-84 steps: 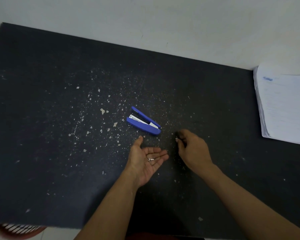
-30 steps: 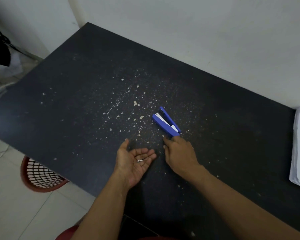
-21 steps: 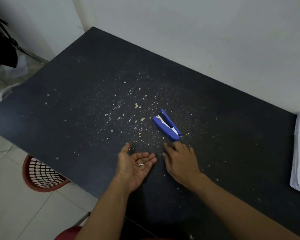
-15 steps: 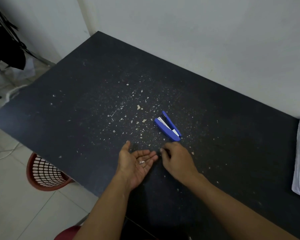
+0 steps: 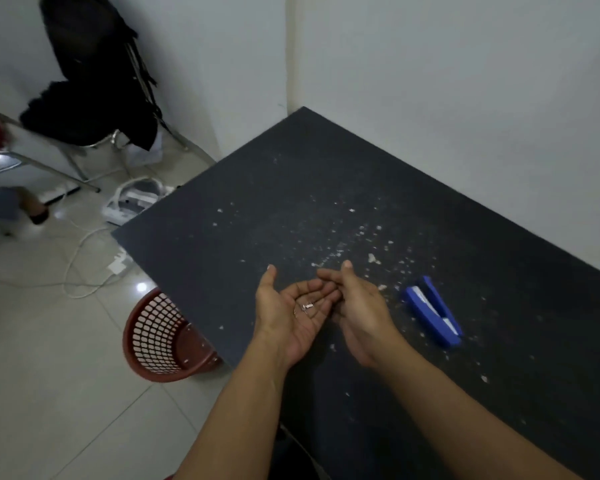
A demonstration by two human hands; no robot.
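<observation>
Red basket (image 5: 160, 337) stands on the floor just off the left edge of the table (image 5: 291, 188), probably your dump spot. Your left hand (image 5: 291, 317) is palm-up and loosely cupped, not clenched, so the loose staples (image 5: 307, 307) lying in the palm don't slide off. It hovers over the table near that edge. Your right hand (image 5: 359, 310) is just beside it, fingers relaxed and touching the left fingertips. It holds nothing visible and likely walls the open side. Blue stapler (image 5: 432, 315) lies on the table further right, apart from both hands. Open air leftward over the basket; mind the table edge.
</observation>
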